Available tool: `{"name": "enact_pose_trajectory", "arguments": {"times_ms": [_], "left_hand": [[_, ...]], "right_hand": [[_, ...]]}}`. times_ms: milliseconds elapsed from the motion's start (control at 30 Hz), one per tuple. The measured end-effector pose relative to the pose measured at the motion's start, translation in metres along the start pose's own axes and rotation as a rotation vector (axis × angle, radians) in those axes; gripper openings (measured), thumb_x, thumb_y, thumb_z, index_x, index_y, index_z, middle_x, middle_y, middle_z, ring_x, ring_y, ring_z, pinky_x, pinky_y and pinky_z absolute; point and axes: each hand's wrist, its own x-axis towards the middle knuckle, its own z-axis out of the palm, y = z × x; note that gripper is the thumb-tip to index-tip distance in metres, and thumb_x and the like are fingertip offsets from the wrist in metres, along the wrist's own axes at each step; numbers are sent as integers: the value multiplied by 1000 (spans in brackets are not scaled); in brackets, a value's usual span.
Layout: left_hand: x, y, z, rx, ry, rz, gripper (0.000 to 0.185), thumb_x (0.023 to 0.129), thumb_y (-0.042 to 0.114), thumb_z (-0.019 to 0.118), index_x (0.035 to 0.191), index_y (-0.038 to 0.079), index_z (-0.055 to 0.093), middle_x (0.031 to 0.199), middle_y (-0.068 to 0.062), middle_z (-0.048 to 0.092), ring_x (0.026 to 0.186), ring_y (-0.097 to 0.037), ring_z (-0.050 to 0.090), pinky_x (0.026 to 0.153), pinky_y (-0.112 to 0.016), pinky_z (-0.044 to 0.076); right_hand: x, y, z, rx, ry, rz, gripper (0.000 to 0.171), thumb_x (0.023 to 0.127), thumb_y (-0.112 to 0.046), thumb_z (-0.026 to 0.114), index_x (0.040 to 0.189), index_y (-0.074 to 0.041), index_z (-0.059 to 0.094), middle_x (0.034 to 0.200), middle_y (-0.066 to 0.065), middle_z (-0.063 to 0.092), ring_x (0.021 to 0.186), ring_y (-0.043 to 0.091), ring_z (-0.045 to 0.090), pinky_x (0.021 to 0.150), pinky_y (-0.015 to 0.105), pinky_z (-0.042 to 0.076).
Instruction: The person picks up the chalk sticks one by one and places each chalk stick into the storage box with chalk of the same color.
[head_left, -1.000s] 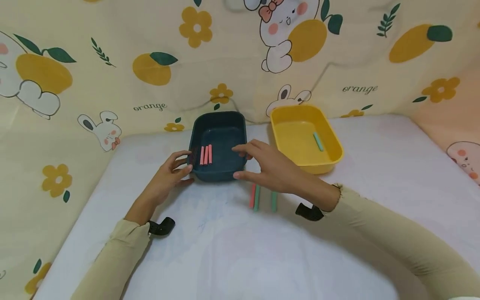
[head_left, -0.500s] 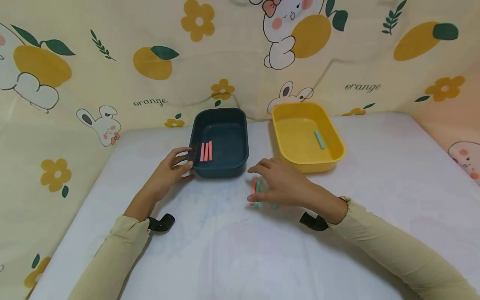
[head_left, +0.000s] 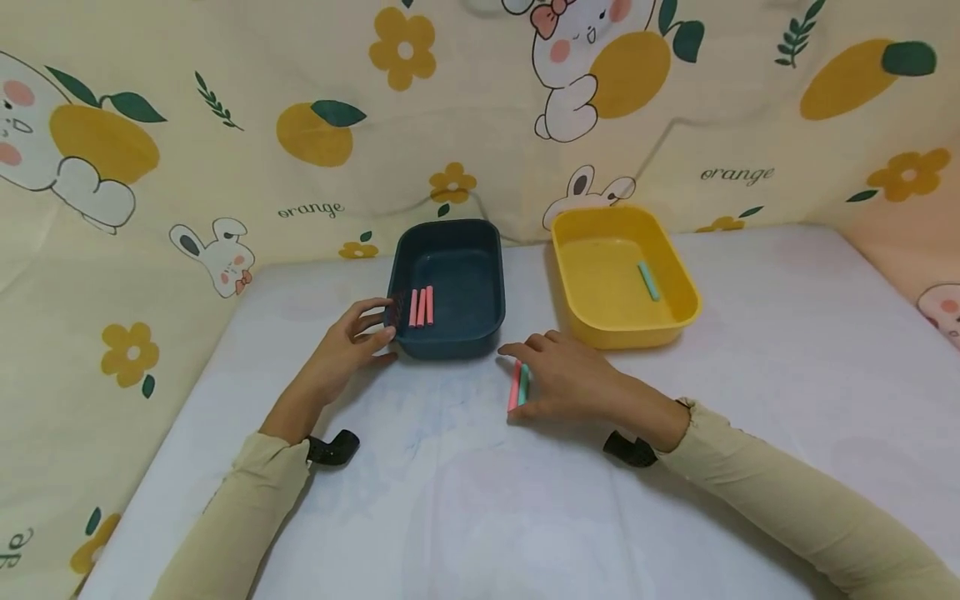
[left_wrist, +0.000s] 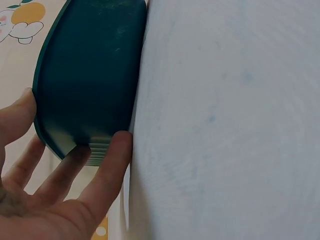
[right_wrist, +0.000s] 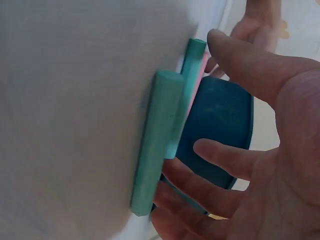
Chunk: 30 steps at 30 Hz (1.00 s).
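My right hand [head_left: 566, 379] spreads over chalk sticks on the table, with its index fingertip and thumb near opposite ends of the pink chalk [head_left: 514, 386]. A green chalk [head_left: 523, 385] lies beside it. In the right wrist view a second green chalk [right_wrist: 157, 142] lies nearest the camera; the hand hides it in the head view. My left hand [head_left: 341, 354] rests its spread fingers against the left end of the dark blue-green tub [head_left: 450, 347]. Its fingertips touch the wall and rim in the left wrist view. Three pink chalks [head_left: 421, 307] lie inside that tub.
A yellow tub [head_left: 630, 335] stands right of the dark one, with one green chalk [head_left: 648, 282] in it. Both tubs sit at the back of the white-covered table [head_left: 450, 500], before a patterned cloth backdrop [head_left: 465, 100].
My right hand has moved from over the dark tub's right side down to the chalks on the table. The left hand stays at the tub's left end.
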Motion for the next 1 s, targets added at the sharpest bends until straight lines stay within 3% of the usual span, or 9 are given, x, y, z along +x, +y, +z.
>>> {"name": "enact_pose_trajectory", "arguments": {"times_ms": [367,1000], "left_hand": [[2,1,1,-11,4,-13,57,100,14,59,151,17,34,158,-18,35,138,-41,43,105,-55,47],[1,-2,-1,-30,7,-18,58,100,14,59,153,19,34,158,-18,34,139,-41,42,106,-56,47]], "right_hand": [[1,2,6,3,15,-20,78,77,-55,79,143,-23,50,126,6,60,115,26,55,97,42,50],[5,-1,4,-4,-19,13,88,74,-59,80,147,-25,46,133,7,60,122,27,54,104,45,49]]}}
